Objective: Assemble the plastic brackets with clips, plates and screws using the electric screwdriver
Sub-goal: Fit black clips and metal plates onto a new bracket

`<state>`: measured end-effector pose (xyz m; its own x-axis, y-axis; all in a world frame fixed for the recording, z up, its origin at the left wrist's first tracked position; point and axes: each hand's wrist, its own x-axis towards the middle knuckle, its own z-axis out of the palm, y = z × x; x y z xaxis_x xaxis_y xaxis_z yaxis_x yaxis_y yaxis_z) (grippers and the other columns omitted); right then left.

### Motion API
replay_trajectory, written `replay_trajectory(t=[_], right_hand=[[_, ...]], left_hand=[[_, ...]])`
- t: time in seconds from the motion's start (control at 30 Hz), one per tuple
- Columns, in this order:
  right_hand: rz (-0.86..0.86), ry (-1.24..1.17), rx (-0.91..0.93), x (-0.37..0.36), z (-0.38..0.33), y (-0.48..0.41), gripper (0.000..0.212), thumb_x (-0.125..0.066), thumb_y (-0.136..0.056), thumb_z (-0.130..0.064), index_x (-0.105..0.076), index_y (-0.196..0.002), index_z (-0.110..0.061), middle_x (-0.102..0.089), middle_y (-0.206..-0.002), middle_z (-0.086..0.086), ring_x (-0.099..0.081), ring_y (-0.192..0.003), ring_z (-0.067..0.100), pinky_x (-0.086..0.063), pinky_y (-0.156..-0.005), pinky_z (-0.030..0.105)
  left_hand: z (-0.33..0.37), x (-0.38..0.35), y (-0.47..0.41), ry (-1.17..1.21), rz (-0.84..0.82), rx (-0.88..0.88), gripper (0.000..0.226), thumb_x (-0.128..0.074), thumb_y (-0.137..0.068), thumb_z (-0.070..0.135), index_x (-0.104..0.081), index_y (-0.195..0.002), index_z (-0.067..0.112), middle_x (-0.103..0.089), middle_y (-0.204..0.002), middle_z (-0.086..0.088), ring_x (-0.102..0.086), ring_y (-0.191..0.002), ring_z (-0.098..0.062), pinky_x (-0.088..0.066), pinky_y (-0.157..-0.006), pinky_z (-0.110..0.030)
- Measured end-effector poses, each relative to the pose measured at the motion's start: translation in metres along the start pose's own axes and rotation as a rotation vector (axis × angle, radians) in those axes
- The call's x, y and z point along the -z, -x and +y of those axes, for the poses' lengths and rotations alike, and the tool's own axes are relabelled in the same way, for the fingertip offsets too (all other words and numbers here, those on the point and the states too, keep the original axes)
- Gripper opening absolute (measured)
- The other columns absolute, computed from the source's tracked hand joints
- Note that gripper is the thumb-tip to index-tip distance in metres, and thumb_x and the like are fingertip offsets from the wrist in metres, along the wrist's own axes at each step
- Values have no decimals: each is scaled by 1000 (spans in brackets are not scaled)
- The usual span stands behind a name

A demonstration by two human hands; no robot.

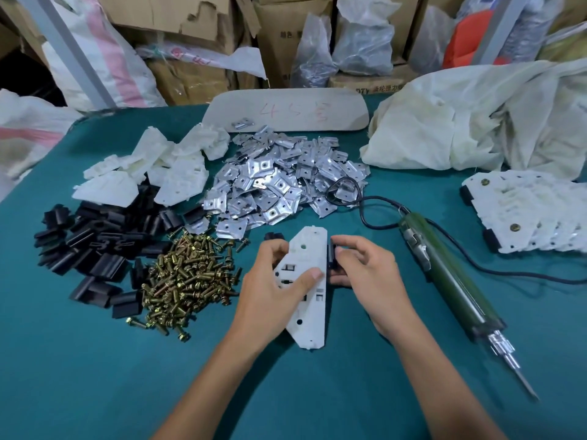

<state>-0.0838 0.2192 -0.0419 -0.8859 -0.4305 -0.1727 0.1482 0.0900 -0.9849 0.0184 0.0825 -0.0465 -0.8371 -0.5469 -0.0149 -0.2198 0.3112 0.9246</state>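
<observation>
My left hand (279, 281) pins the white bracket (306, 290) flat while my right hand (359, 268) pinches a black clip (333, 254) onto its edge; next, I judge, a metal plate (273, 214) and screw (187, 277).

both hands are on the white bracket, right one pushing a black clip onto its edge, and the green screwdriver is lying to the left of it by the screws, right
Not quite. The head view shows the green screwdriver lying to the right of the white bracket, away from the screws. The rest holds: the left hand steadies the bracket, the right hand presses a black clip onto its edge.
</observation>
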Motion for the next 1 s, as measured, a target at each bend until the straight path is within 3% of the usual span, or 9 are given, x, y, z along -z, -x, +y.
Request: replay_trajectory(t=[0.13,0.23,0.37,0.43,0.6,0.77,0.93,1.0], right_hand=[[-26,-108,21,-7,-2,3,28,-53,-100,-6,-75,-104,-23,-80,-94,-1,-77,-89,15,-60,-70,24],[66,-116,70,-12,-2,4,16,-70,-95,-11,-75,-100,-26,-78,-85,-1,-77,-76,15,-61,-69,26],[113,-42,162,-22,-2,7,19,-81,-87,-22,-73,-95,-38,-77,-83,-5,-74,-75,14,-56,-65,21],[113,-51,166,-24,-2,7,18,-81,-87,-22,-73,-95,-37,-77,-86,-4,-74,-78,18,-57,-68,24],[71,-72,179,-24,-5,5,17,-81,-88,-17,-74,-96,-31,-74,-84,-8,-69,-72,9,-56,-68,21],[68,-61,213,-27,-5,3,16,-81,-88,-20,-75,-97,-32,-74,-93,-3,-71,-74,13,-61,-73,28],[78,-26,259,-31,-6,2,13,-79,-90,-20,-75,-101,-26,-74,-94,-5,-68,-71,4,-58,-69,21],[75,-151,183,-32,-8,-2,10,-72,-95,-25,-74,-105,-25,-75,-90,-4,-68,-72,7,-58,-66,23]], left_hand=[[-4,1,1,72,-7,-42,42,-73,-76,55,-45,-106,53,-66,-105,29,-67,-96,3,-53,-77,-20],[-7,-1,1,95,9,-20,43,-75,-76,55,-45,-107,50,-67,-104,27,-68,-94,2,-55,-80,-23],[-8,-1,0,106,7,-19,51,-74,-75,66,-44,-111,46,-64,-108,29,-67,-96,4,-53,-77,-17],[-8,0,0,112,-3,-23,51,-71,-76,69,-47,-113,42,-66,-108,28,-68,-96,3,-54,-78,-19],[-7,1,-2,165,7,-50,20,-67,-88,58,-56,-101,47,-74,-94,19,-72,-82,-3,-57,-68,-23],[-5,4,-2,198,6,-31,28,-66,-86,60,-59,-101,38,-75,-92,16,-72,-81,-6,-57,-68,-26],[-6,5,-4,232,0,-16,24,-67,-89,54,-62,-101,34,-75,-93,15,-72,-83,-6,-58,-70,-29],[-3,7,-4,303,-10,7,23,-69,-89,49,-63,-99,29,-75,-90,11,-71,-80,-8,-56,-69,-29]])
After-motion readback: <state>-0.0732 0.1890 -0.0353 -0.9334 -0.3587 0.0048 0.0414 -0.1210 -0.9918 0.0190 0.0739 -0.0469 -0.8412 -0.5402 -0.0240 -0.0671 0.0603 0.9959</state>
